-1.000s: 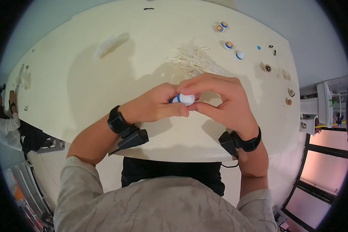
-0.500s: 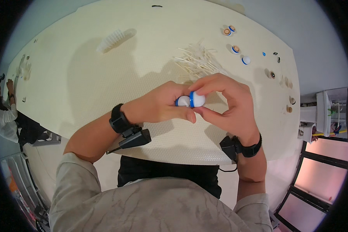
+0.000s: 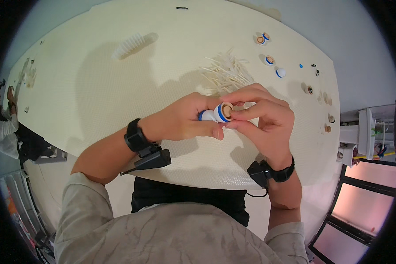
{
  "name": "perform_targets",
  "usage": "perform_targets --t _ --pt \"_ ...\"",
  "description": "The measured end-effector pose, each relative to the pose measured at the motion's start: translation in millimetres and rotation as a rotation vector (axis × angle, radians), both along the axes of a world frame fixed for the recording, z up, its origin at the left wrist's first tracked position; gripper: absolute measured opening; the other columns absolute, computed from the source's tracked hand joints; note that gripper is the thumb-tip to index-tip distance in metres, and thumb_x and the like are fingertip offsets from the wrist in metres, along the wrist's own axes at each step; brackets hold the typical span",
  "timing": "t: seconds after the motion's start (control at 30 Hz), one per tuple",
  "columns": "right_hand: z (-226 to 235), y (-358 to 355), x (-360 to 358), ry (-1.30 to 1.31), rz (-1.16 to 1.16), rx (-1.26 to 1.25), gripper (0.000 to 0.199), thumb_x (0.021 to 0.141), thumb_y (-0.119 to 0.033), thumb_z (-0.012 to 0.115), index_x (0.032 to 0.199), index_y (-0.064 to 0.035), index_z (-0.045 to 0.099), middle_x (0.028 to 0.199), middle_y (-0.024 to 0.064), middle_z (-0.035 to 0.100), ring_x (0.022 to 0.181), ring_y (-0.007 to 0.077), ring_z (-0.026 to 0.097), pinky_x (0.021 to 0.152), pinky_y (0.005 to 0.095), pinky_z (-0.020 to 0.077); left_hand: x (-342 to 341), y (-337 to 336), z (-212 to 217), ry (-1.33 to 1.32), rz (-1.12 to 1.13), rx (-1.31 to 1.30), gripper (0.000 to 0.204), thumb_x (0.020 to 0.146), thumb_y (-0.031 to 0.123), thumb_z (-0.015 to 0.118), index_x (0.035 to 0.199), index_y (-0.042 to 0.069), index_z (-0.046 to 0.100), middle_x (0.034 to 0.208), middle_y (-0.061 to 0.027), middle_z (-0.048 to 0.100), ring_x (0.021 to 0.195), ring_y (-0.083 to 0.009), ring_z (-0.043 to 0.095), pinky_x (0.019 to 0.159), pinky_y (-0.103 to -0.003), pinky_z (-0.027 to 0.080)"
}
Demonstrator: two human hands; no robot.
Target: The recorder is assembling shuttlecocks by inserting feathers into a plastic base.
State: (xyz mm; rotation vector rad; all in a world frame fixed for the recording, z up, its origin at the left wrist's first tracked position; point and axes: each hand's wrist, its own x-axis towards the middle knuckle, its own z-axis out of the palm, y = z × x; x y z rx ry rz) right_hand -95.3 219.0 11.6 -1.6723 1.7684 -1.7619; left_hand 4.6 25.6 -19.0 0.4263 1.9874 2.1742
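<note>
Over the near middle of the table, my left hand (image 3: 174, 118) is closed around a small white rounded piece with a blue rim (image 3: 206, 115), partly hidden by the fingers. My right hand (image 3: 270, 119) pinches a second such piece, a white cap with a blue band (image 3: 221, 113). Its open side, with a tan disc inside, faces up and to the right. The two pieces are very close together; I cannot tell whether they are joined. Just beyond the hands lies a loose heap of thin white sticks like cotton swabs (image 3: 226, 72).
White-and-blue round pieces with tan centres (image 3: 269, 60) sit at the far right, near a white dome (image 3: 280, 72), a blue bit (image 3: 301, 66) and black rings (image 3: 317, 72). A ribbed translucent piece (image 3: 128, 46) lies far left. Another person (image 3: 6, 127) is at the left edge.
The cap in my right hand has been turned: its white dome faced right before, and now its tan inside shows. My left hand has stayed nearly in place.
</note>
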Motion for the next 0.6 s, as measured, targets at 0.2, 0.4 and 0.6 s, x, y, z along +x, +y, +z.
perform_targets --t 0.2,0.4,0.6 --pt "2.3 -3.2 5.7 0.008 -0.045 -0.016 0.021 0.072 0.006 0.082 0.089 -0.0041 0.074 0.105 0.0127 0.075 0.086 0.0233 0.070 0.072 0.0306 0.0560 -0.7 -0.2 1.0 -0.009 0.016 0.027 0.050 0.083 0.048 0.082 0.096 0.003 0.064 0.081 0.0013 0.062 0.074 -0.0113 0.058 0.068 -0.027 0.048" --pt "-3.0 -4.3 2.2 0.166 -0.092 -0.017 0.024 0.069 0.007 0.080 0.089 -0.0056 0.075 0.105 0.0071 0.076 0.081 0.0220 0.065 0.070 0.0303 0.0540 -0.4 -6.3 4.9 0.014 -0.029 -0.153 0.048 0.084 0.044 0.083 0.099 0.002 0.064 0.085 0.0000 0.064 0.077 -0.0112 0.058 0.070 -0.027 0.049" --pt "-8.5 -3.8 1.9 0.239 -0.089 -0.012 0.021 0.069 0.002 0.082 0.087 -0.0052 0.076 0.107 0.0066 0.077 0.082 0.0199 0.060 0.067 0.0278 0.0503 1.7 -5.6 -6.1 -0.012 -0.027 -0.157 0.042 0.087 0.035 0.081 0.106 0.001 0.064 0.091 0.0004 0.064 0.079 -0.0092 0.058 0.071 -0.026 0.049"
